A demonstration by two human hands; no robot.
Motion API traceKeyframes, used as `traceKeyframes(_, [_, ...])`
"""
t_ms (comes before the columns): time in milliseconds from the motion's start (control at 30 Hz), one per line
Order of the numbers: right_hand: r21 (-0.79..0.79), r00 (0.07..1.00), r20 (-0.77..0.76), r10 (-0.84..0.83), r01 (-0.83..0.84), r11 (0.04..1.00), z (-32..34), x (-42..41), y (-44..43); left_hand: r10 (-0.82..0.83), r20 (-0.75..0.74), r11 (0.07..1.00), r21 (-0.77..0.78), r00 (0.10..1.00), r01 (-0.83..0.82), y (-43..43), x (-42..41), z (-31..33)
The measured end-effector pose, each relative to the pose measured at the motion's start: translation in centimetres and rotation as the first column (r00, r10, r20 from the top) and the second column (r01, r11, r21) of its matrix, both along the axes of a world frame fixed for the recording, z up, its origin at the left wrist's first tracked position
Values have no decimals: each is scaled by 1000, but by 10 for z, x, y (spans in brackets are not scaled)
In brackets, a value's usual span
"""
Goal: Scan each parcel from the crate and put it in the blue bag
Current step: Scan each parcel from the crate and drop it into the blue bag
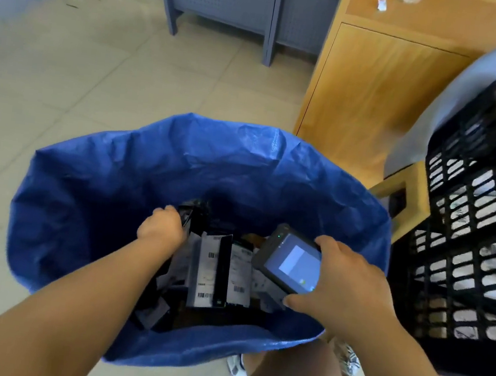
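Blue woven plastic forms the bag (98,200), standing open on the tiled floor (65,87) with black and white labelled parcels (209,264) heaped inside. The left hand (162,227) reaches into it, fingers (172,209) curled round the edge of a black parcel (187,214). The right hand (344,281) grips a handheld scanner (287,261), screen lit, over the bag's mouth. The black crate (467,246) stands just right of the bag.

Head-worn wide-angle view, looking steeply down, close over the blue bag (89,199), floor beyond
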State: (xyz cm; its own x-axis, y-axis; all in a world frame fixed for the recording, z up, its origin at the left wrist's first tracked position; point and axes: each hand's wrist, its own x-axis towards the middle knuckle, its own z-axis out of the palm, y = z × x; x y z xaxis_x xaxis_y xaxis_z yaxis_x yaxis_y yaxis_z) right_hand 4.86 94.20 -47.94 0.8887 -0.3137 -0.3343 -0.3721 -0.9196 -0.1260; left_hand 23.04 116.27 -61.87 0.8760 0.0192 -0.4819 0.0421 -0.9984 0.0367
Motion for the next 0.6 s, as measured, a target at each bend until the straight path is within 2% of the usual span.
traceKeyframes(167, [20,1000,-19,5,-4,1000,-16,14,-9,-25,-155,995,91,988,39,1,-8,-37])
traceKeyframes(267, [17,1000,-24,2,-2,1000,-19,14,-14,-57,-305,997,36,951,71,4,-15,-45])
traceKeyframes(333, [20,1000,-22,-7,7,1000,-18,11,-16,-87,-354,996,-7,931,90,5,-20,-46])
traceKeyframes(600, [-31,999,20,-39,40,999,22,-10,-21,-184,-206,976,-158,961,153,-4,-40,-5])
